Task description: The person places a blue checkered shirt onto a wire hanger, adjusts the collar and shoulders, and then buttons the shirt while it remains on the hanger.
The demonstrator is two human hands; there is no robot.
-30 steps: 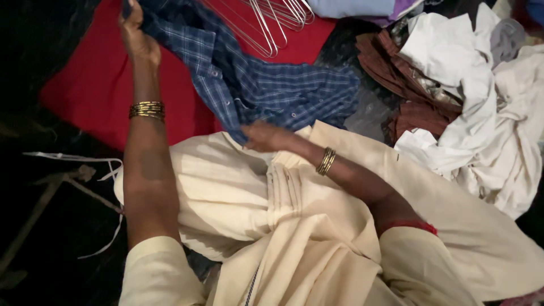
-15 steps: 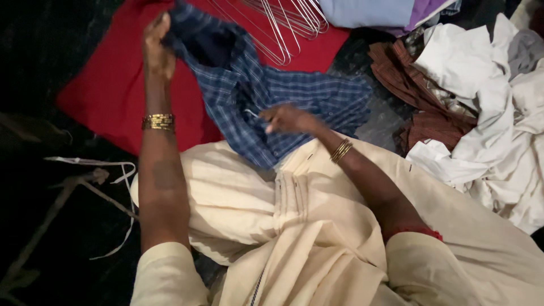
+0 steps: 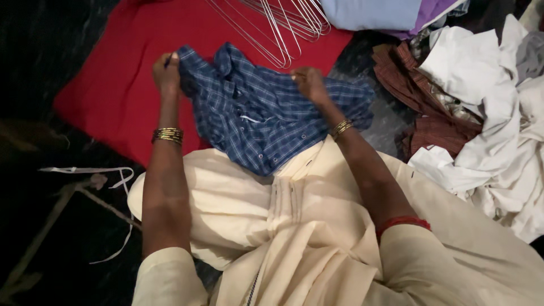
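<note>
A red cloth (image 3: 124, 85) is lying spread on the dark floor (image 3: 45, 39), beneath and to the left of the grip. Wire hangers (image 3: 277, 22) are lying bunched just beyond the grip, on the cloth's far edge. A pale blue folded garment (image 3: 368, 11) is sitting beyond them. Right of the grip, a brown striped garment (image 3: 425, 96) is lying crumpled beside a heap of white clothes (image 3: 493, 113). A white strap (image 3: 85, 170) is trailing nearer left.

This looks like a laundry or ironing workplace on a dark floor. A red cloth (image 3: 113, 96) is spread as a work surface, with wire hangers (image 3: 277, 22), folded garments (image 3: 374, 12) and a heap of crumpled clothes (image 3: 481, 102) around it.
</note>
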